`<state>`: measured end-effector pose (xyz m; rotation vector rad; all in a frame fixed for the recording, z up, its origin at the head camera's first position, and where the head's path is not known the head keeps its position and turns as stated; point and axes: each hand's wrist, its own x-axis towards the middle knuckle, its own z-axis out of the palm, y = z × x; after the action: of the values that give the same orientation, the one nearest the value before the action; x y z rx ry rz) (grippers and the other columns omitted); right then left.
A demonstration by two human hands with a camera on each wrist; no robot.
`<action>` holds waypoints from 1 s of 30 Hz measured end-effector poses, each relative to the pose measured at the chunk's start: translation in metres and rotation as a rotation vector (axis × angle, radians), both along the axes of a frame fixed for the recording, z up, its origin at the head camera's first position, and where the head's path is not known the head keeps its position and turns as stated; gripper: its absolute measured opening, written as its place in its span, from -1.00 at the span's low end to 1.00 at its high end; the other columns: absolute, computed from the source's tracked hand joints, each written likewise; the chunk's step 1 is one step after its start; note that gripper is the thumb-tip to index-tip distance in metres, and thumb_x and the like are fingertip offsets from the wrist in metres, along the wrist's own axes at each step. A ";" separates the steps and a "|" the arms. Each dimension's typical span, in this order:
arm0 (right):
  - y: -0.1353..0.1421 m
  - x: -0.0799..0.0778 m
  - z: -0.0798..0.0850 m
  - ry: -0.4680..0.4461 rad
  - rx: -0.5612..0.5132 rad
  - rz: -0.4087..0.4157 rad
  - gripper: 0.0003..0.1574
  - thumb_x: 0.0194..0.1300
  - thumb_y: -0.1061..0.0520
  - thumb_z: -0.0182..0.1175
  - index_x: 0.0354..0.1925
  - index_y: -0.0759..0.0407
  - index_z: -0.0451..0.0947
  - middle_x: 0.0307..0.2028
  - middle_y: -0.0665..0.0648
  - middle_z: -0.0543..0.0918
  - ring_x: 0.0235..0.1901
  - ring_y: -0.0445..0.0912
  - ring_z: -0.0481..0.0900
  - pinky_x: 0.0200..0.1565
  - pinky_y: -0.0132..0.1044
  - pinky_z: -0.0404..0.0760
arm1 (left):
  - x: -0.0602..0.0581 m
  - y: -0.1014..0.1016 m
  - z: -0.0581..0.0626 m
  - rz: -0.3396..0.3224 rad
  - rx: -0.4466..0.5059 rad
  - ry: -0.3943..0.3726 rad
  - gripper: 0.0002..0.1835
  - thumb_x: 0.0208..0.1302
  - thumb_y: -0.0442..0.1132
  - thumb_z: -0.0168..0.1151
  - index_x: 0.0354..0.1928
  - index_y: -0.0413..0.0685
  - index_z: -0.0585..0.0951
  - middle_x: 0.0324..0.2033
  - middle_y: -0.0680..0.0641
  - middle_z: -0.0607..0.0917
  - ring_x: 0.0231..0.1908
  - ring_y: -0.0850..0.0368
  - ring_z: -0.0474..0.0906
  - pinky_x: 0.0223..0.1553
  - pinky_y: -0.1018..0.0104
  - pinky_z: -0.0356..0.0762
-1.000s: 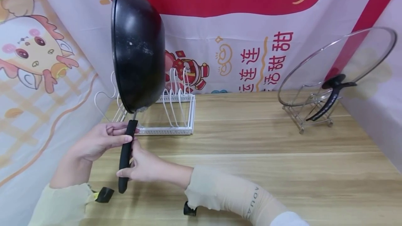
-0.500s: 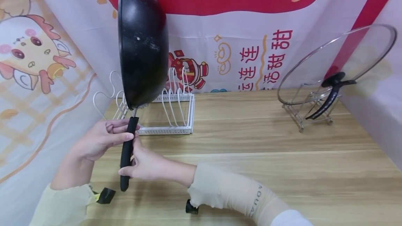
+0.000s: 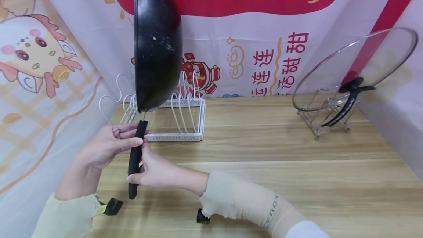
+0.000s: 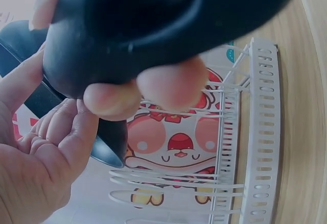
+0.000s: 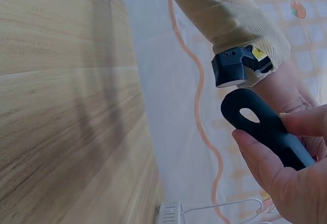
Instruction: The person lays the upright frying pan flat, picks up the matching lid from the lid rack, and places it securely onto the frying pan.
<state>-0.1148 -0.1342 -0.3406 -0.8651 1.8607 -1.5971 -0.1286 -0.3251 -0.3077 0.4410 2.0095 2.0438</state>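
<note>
- left grip [image 3: 110, 143] and right grip [image 3: 158, 170] both grasping handle [image 3: 134, 161]
- wok [image 3: 156, 43] on edge, held up near white rack [image 3: 175, 137]
- best: steer slowly by handle, wok clear of rack

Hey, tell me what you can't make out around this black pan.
Black pan, top: head view, cut off by the upper edge.
Its inside: head view, hidden by its outer wall.
White rack, partly: head view, hidden by pan and left hand.
Lid handle lettering: head view, too small to read.
</note>
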 end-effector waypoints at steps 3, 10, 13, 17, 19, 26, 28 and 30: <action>0.002 0.000 0.000 0.003 0.007 -0.008 0.13 0.27 0.39 0.36 0.53 0.29 -0.15 -0.16 0.12 0.57 -0.41 -0.25 0.65 -0.33 -0.46 0.65 | 0.000 0.003 0.001 0.012 0.011 -0.004 -0.63 0.38 -0.61 0.17 0.06 -0.06 0.66 -0.12 -0.08 0.80 -0.07 0.14 0.74 -0.08 0.33 0.69; 0.003 0.000 -0.002 0.021 0.014 -0.046 0.13 0.24 0.36 0.40 0.52 0.34 -0.10 -0.25 0.06 0.55 -0.45 -0.25 0.62 -0.33 -0.47 0.62 | 0.000 0.012 0.003 0.054 -0.013 -0.032 -0.57 0.35 -0.60 0.22 0.24 -0.37 0.53 -0.11 -0.07 0.80 -0.07 0.15 0.74 -0.07 0.33 0.69; 0.004 -0.001 -0.004 0.066 0.035 -0.061 0.16 0.22 0.33 0.42 0.52 0.36 -0.10 -0.32 0.01 0.52 -0.47 -0.26 0.57 -0.35 -0.49 0.59 | 0.000 0.016 0.003 0.083 -0.036 -0.043 -0.37 0.34 -0.59 0.24 0.36 -0.68 0.22 -0.11 -0.03 0.80 -0.08 0.18 0.74 -0.07 0.35 0.68; 0.006 -0.002 -0.006 0.090 0.028 -0.058 0.09 0.22 0.33 0.42 0.49 0.37 -0.03 -0.35 -0.03 0.55 -0.45 -0.28 0.56 -0.33 -0.50 0.57 | 0.000 0.021 0.004 0.131 -0.073 -0.047 -0.27 0.32 -0.57 0.28 0.36 -0.80 0.09 -0.12 0.04 0.80 -0.10 0.23 0.73 -0.08 0.39 0.67; 0.007 -0.003 -0.005 0.093 0.016 -0.052 0.03 0.22 0.35 0.40 0.46 0.37 0.02 -0.35 -0.04 0.59 -0.43 -0.29 0.57 -0.30 -0.51 0.58 | -0.001 0.024 0.006 0.151 -0.093 -0.042 -0.31 0.31 -0.57 0.30 0.33 -0.78 0.17 -0.12 0.06 0.79 -0.10 0.25 0.72 -0.08 0.40 0.67; 0.013 -0.003 -0.001 0.067 -0.020 -0.015 -0.04 0.24 0.40 0.36 0.43 0.37 0.05 -0.31 0.00 0.70 -0.37 -0.34 0.62 -0.23 -0.52 0.60 | -0.002 0.031 0.008 0.180 -0.093 -0.059 -0.27 0.26 -0.58 0.32 0.34 -0.77 0.16 -0.14 0.10 0.79 -0.12 0.26 0.73 -0.09 0.41 0.67; 0.015 -0.003 -0.001 0.049 -0.032 -0.005 -0.04 0.24 0.42 0.35 0.44 0.37 0.03 -0.30 0.03 0.71 -0.36 -0.34 0.63 -0.21 -0.52 0.61 | -0.002 0.032 0.008 0.175 -0.078 -0.071 -0.23 0.26 -0.58 0.32 0.36 -0.78 0.11 -0.14 0.08 0.79 -0.13 0.25 0.73 -0.09 0.41 0.67; 0.017 -0.002 0.001 0.038 -0.038 0.003 -0.04 0.25 0.42 0.34 0.44 0.38 0.03 -0.29 0.04 0.72 -0.34 -0.35 0.63 -0.20 -0.52 0.61 | -0.002 0.032 0.008 0.168 -0.064 -0.080 -0.23 0.26 -0.57 0.32 0.36 -0.77 0.11 -0.15 0.06 0.80 -0.14 0.24 0.74 -0.09 0.40 0.67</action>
<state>-0.1171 -0.1176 -0.3400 -0.9201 1.8598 -1.6301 -0.1307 -0.2928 -0.2998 0.1801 2.1215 2.0485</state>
